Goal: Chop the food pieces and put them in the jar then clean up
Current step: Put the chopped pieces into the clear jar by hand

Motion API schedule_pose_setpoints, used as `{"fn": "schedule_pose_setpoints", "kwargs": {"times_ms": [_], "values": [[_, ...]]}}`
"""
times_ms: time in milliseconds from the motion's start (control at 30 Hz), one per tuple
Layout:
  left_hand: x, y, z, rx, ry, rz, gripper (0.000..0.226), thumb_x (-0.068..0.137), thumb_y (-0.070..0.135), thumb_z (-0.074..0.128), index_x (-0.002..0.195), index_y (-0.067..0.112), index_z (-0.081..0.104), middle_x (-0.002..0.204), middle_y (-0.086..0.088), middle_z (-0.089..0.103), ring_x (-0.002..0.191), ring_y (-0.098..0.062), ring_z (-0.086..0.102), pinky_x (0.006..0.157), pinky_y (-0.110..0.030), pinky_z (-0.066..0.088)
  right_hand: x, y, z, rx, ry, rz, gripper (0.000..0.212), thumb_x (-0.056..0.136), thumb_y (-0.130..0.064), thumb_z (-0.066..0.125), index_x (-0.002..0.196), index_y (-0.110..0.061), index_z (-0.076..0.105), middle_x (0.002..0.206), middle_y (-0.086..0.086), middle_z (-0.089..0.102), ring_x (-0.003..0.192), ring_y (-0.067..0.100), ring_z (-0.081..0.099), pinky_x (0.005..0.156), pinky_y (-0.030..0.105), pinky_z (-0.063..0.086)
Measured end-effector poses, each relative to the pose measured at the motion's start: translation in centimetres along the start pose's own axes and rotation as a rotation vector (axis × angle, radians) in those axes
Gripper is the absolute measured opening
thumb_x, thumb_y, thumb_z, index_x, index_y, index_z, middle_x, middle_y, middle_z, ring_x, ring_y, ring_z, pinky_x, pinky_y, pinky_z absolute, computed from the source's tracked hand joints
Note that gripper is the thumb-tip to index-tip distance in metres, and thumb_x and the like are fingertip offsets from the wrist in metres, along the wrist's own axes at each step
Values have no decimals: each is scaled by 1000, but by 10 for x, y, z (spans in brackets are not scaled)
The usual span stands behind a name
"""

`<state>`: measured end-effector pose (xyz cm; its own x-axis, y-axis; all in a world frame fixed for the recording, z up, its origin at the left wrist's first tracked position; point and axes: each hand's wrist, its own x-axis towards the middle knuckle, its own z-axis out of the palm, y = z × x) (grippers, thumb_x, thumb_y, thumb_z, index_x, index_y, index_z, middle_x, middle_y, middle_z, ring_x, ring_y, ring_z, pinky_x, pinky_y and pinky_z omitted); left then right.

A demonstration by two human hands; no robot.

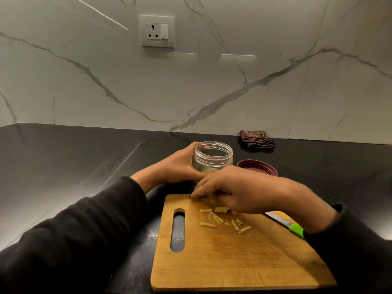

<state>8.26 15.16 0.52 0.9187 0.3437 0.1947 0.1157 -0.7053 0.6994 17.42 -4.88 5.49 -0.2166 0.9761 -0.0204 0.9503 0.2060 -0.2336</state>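
Observation:
A clear open jar (213, 158) stands on the black counter just behind the wooden chopping board (233, 255). My left hand (180, 166) grips the jar's left side. Some pale food lies in the jar's bottom. Several pale chopped food pieces (222, 219) lie scattered on the board's upper middle. My right hand (237, 192) hovers over the board's far edge, its fingers curled down and pinching a few pieces there. A knife (286, 223) with a green handle lies on the board's right side, partly hidden by my right forearm.
The jar's dark red lid (257, 167) lies to the right of the jar. A folded brown checked cloth (256, 139) sits by the marble wall behind. A wall socket (157, 31) is above. Black counter (74, 158) stretches to the left.

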Motion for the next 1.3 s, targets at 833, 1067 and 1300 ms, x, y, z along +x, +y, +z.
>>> {"fn": "schedule_pose_setpoints", "kwargs": {"times_ms": [833,1067,1300], "values": [[1,1,1,23,8,0,98,68,44,90,146,28,32,139,9,52,127,-6,51,110,-39,44,-10,-9,-12,143,-334,37,43,87,-41,76,125,-43,56,121,-16,47,108,7,54,88,30,55],[-1,6,2,21,12,-6,108,55,59,85,145,27,33,138,8,53,127,-7,51,111,-40,44,-8,-4,-10,211,-256,17,22,91,-17,73,111,-26,71,111,-21,57,103,4,61,87,25,57],[-2,5,2,7,10,-12,106,53,60,85,141,33,33,137,11,54,127,-5,52,111,-41,43,-5,-7,-6,206,-188,34,19,85,-12,77,100,-21,69,100,-7,66,93,11,65,84,38,59]]}}
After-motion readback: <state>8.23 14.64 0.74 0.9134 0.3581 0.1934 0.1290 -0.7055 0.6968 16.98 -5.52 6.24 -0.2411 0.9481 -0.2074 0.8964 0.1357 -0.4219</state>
